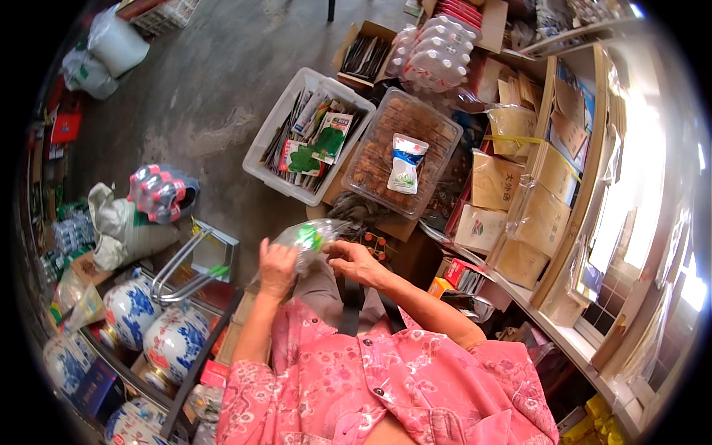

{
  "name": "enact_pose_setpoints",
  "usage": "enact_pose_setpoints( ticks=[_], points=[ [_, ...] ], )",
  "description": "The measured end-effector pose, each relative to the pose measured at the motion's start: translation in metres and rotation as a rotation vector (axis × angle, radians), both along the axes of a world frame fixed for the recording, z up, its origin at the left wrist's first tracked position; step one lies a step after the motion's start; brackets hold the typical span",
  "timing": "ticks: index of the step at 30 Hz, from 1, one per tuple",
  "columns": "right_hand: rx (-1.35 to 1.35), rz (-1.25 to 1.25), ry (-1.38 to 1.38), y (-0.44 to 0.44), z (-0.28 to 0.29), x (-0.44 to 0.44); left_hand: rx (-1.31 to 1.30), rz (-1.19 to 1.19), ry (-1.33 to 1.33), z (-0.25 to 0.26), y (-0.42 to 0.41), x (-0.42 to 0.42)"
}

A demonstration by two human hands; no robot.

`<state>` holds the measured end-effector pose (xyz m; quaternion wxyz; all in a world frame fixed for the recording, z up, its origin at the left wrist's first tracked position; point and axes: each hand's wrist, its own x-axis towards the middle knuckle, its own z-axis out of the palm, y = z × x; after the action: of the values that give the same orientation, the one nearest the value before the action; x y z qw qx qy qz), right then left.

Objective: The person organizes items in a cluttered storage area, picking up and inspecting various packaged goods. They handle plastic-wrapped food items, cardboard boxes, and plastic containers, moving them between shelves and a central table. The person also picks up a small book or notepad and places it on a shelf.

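My left hand [276,268] grips a clear plastic bag [322,227] in front of my lap. Inside or behind the film shows a bright green and white item [309,238], too blurred to name. At the bag's right side is my right hand [355,263], its fingers curled against the edge; whether they pinch the film is unclear. Beyond the hands sits a translucent plastic bin [256,162] full of seed packets [332,136]. Right of it, a clear lidded plastic box [370,150] of brown pieces carries a white and blue pouch [408,163].
Shelves of cardboard envelopes [492,181] line the right. Shrink-wrapped bottles [439,58] and an open carton [361,53] stand beyond the bins. On the left are blue-and-white porcelain jars [177,339], a metal-framed stool [214,256], a woven sack [130,239] and red-capped bottles [158,192].
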<state>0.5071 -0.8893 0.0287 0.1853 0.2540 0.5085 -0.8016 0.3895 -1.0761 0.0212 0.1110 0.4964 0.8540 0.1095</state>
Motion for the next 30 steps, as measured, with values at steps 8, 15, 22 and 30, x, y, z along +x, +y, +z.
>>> enact_pose_setpoints(
  ticks=[8,15,22,30],
  points=[
    [0.106,-0.371,-0.304,0.077,-0.032,0.039,-0.560,0.469,0.076,-0.026,-0.130,-0.039],
    [0.231,-0.660,-0.306,0.146,-0.086,0.087,-0.421,0.755,-0.428,-0.067,-0.122,-0.034],
    [0.294,-1.021,-0.372,0.208,-0.130,0.116,-0.295,0.288,-0.543,-0.125,0.012,-0.063],
    [0.215,-1.396,-0.339,0.269,-0.177,0.141,-0.033,0.162,-0.598,-0.190,0.258,-0.074]
  ],
)
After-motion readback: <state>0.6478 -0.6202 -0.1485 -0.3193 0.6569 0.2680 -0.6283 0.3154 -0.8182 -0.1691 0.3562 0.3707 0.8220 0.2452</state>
